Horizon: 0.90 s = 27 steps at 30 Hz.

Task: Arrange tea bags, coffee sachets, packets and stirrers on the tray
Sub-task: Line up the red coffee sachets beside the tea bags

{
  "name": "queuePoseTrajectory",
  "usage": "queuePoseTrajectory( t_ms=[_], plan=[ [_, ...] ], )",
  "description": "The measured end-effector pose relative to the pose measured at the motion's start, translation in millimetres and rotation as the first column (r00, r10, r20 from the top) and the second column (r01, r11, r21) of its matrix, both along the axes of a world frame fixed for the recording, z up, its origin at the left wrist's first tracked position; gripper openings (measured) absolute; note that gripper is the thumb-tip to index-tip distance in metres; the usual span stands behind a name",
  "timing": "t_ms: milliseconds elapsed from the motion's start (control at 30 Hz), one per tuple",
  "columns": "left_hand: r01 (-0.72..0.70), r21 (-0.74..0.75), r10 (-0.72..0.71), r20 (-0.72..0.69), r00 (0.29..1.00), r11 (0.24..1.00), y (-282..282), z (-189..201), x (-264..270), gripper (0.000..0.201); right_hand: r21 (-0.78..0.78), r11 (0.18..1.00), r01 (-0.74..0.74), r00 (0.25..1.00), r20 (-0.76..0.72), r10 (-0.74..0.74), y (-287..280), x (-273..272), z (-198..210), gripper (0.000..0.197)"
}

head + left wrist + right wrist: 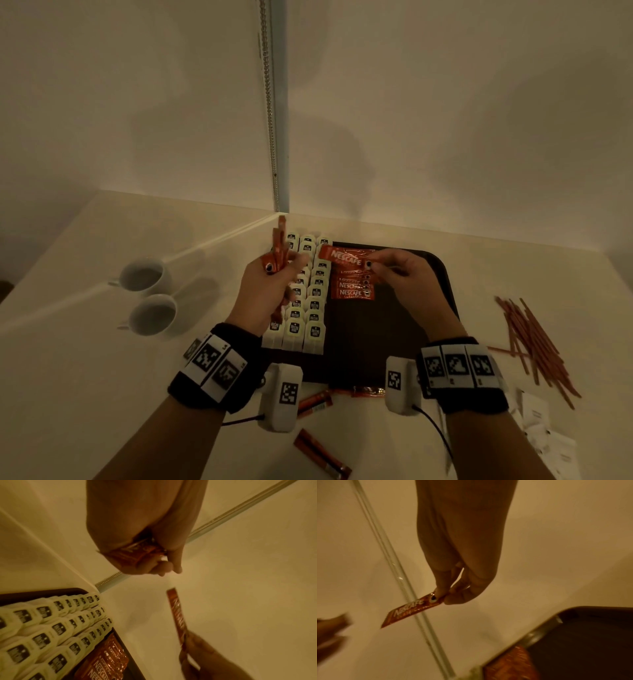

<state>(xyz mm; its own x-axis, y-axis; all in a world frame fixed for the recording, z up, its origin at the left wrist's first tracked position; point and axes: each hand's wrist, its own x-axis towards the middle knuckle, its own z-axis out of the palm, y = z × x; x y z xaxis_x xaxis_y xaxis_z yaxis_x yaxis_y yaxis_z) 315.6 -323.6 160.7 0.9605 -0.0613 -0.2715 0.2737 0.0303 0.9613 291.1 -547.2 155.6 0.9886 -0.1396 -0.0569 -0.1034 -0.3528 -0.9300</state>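
A dark tray point(394, 342) lies on the pale counter. Rows of white tea bags point(308, 308) fill its left side, and a short stack of red coffee sachets point(352, 289) lies beside them. My left hand point(270, 281) grips a bundle of red sachets point(279, 246) upright above the tea bags; the left wrist view shows the bundle point(137, 553) inside the curled fingers. My right hand point(400, 270) pinches one red sachet point(346, 257) by its end, level above the stack. That sachet point(412, 611) hangs from thumb and fingertip in the right wrist view.
Two white cups point(147, 294) stand left of the tray. Brown stirrers point(534, 342) lie scattered on the right, white packets point(548, 438) near the front right corner. Loose red sachets point(322, 452) lie by the counter's front edge. A wall corner stands right behind the tray.
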Motion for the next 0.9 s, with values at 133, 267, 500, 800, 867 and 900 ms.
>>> queuePoseTrajectory(
  t_ms=[133,267,500,800,867,900],
  plan=[
    [-0.064,-0.024,0.06,-0.125,0.99,0.998,11.7,-11.9,5.7,0.03,-0.246,0.969,0.003,0.991,-0.131,-0.037,-26.8,17.5,-45.9,0.014],
    [-0.053,-0.03,0.048,-0.154,0.987,0.998,20.6,-16.7,7.8,0.02,-0.282,0.956,-0.08,0.953,-0.303,-0.01,-32.5,23.5,-83.1,0.016],
    [-0.029,-0.031,0.023,-0.175,0.984,0.999,29.5,-19.2,9.2,0.009,-0.286,0.958,-0.005,0.914,-0.391,-0.112,-25.8,32.6,-117.2,0.016],
    [-0.028,-0.005,0.027,-0.168,0.986,1.0,32.8,-22.3,9.5,0.009,-0.294,0.944,0.149,0.906,-0.342,-0.25,-22.0,33.9,-124.1,0.016],
    [-0.017,0.004,0.017,-0.167,0.986,1.0,32.3,-22.3,8.6,0.009,-0.298,0.942,0.158,0.904,-0.341,-0.259,-22.3,32.4,-124.3,0.016],
    [-0.011,0.001,0.011,-0.169,0.986,1.0,32.0,-22.1,7.9,0.012,-0.297,0.941,0.162,0.903,-0.34,-0.262,-22.2,31.7,-124.6,0.017]
  ],
)
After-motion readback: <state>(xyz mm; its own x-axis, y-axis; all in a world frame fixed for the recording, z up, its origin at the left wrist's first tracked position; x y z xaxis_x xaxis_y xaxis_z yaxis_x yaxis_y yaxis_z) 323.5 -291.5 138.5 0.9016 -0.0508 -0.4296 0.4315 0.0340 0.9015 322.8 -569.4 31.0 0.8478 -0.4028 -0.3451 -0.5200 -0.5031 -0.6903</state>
